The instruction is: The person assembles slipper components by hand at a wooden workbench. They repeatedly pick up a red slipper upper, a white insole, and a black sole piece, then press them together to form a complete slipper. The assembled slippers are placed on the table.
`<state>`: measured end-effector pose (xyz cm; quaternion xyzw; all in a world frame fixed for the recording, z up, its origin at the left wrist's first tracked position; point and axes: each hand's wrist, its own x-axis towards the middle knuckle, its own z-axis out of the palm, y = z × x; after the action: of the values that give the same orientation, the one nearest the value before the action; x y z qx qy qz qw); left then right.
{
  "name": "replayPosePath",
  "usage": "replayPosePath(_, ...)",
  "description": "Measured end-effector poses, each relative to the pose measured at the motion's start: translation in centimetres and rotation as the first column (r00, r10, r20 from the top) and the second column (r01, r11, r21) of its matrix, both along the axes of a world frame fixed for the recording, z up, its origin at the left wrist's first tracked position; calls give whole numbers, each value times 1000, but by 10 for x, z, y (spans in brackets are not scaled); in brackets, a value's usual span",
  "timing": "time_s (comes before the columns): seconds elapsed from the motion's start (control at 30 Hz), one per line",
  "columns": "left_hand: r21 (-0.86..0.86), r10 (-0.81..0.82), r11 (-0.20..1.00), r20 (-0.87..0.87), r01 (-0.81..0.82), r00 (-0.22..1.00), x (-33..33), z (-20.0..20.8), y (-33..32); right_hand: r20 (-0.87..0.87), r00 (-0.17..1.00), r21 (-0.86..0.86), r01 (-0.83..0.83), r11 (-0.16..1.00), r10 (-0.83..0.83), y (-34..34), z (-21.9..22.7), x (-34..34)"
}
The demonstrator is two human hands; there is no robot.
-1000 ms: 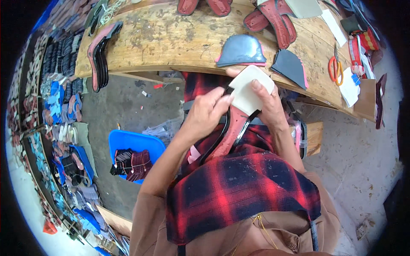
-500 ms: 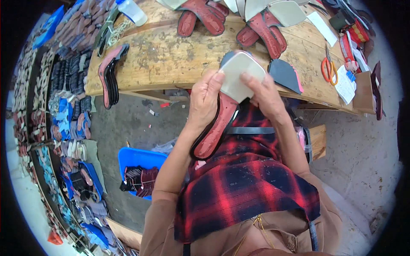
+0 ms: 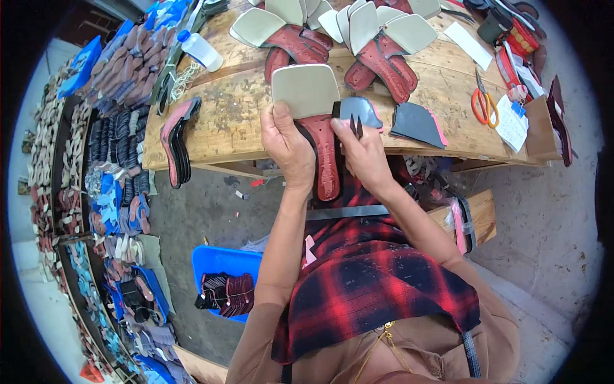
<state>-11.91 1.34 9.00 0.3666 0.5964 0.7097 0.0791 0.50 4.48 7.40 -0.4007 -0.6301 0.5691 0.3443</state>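
Observation:
My left hand (image 3: 288, 150) grips a square-toed shoe insole (image 3: 306, 93) by its left edge, over the table's front edge. Its broad toe part is cream, and its narrow heel part is red with a black rim. At the insole's right side, my right hand (image 3: 368, 157) is closed. A dark two-pointed thing (image 3: 355, 125) sticks up from its fingers; its kind is hard to make out. Just beyond that hand a dark curved piece with a pink edge (image 3: 361, 110) lies on the table, and a similar dark piece (image 3: 412, 125) rests to its right.
Stacked insoles (image 3: 384, 64) lie along the wooden table (image 3: 224, 115). Orange-handled scissors (image 3: 484, 105), papers (image 3: 511, 128) and a bottle (image 3: 199, 51) are on it too. Several insoles (image 3: 176, 144) overhang its left edge. A blue bin (image 3: 211, 259) stands below; loaded shelves (image 3: 70, 211) line the left.
The insole has moved left and turned more upright, its cream toe now away from me. My right hand has left the toe part for the insole's right side, with a dark two-pointed thing now showing.

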Motion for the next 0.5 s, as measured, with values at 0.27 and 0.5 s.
replayPosePath(0.27, 235, -130, 972, 579, -12, 805, -24, -30, 20, 150, 967, 258, -241, 936, 208, -31, -24, 38)
replayPosePath(0.5, -55, -339, 894, 566, 444, 751, 17, -34, -10, 404, 904, 784, -419, 457, 136, -4, -15, 49)
